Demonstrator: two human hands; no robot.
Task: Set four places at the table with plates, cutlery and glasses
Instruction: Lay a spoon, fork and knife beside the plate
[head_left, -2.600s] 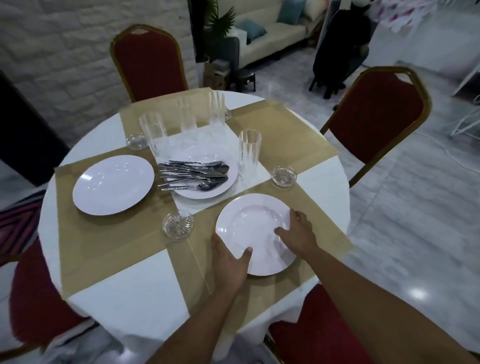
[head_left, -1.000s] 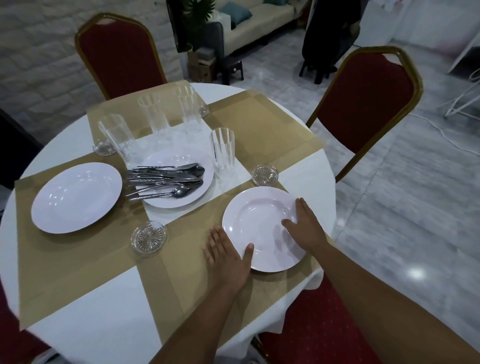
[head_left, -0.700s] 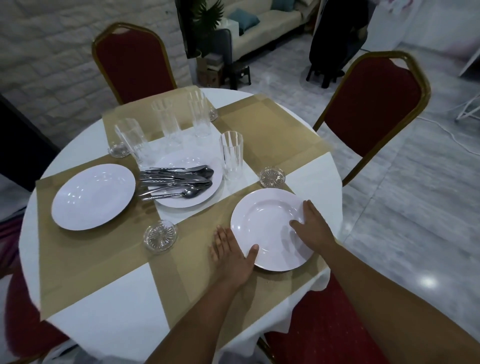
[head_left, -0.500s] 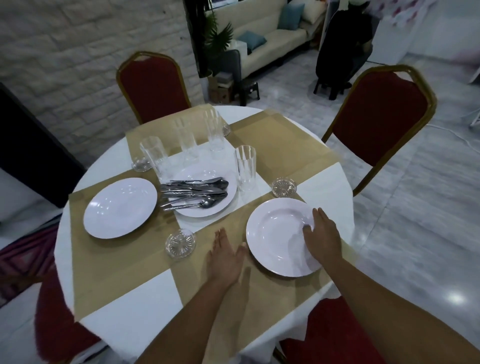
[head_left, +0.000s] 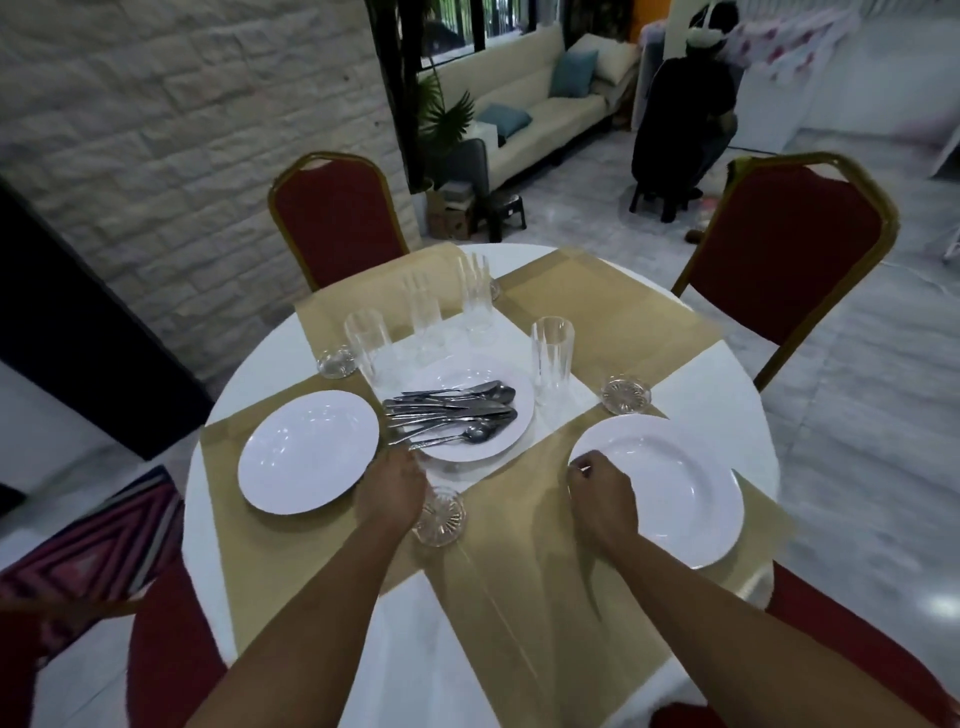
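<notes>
Two white plates lie on gold placemats: one at the left (head_left: 309, 452), one at the right (head_left: 675, 483). A third plate (head_left: 511, 431) in the middle carries a pile of cutlery (head_left: 452, 410). Several ribbed glasses stand behind it, the nearest (head_left: 552, 358) to its right. My left hand (head_left: 395, 488) reaches to the near-left rim of the middle plate, where the cutlery handles stick out; its fingers are hidden behind the back of the hand. My right hand (head_left: 597, 488) hovers over the right plate's left rim, fingers loosely curled, nothing visible in it.
Small glass coasters sit on the mats, one (head_left: 439, 517) right beside my left wrist, one (head_left: 626, 395) behind the right plate, one (head_left: 336, 361) at the back left. Red chairs (head_left: 337, 218) (head_left: 784, 244) ring the round table. A person (head_left: 685, 104) sits far back.
My right hand left the right side of the right plate and came over its left rim. My left hand slid forward off the mat to the middle plate. The view pulled back.
</notes>
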